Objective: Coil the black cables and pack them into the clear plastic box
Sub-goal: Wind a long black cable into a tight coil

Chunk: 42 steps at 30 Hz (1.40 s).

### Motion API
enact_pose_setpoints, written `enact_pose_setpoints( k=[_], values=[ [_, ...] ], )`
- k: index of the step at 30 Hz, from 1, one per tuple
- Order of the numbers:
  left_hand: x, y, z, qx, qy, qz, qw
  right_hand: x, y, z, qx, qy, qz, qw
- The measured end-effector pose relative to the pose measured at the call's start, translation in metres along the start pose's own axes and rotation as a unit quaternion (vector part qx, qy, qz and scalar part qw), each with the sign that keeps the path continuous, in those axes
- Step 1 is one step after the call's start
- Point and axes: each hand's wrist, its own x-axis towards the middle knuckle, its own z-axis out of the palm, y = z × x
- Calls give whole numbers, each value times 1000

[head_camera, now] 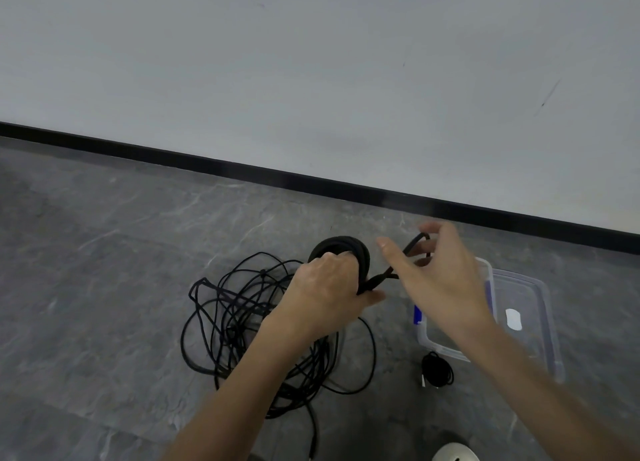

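Mostly tangled black cables (239,325) w/ one tight coil (341,245) in left hand (329,284)

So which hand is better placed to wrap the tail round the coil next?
Right, I'd judge. The right hand pinches the cable tail, while the left hand grips the coil.

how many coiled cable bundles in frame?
2. A thick coil gripped in the left hand; a small coil on the floor just in front of the clear box. The right arm hides part of the box, so more may sit inside.
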Motion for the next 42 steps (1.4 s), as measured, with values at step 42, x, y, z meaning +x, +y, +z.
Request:
enact_pose_setpoints(
  k=[42],
  values=[
    [-13, 10, -33, -370, 5, 42, 928, 17, 20, -18, -305, 162, -249, 905]
  ],
)
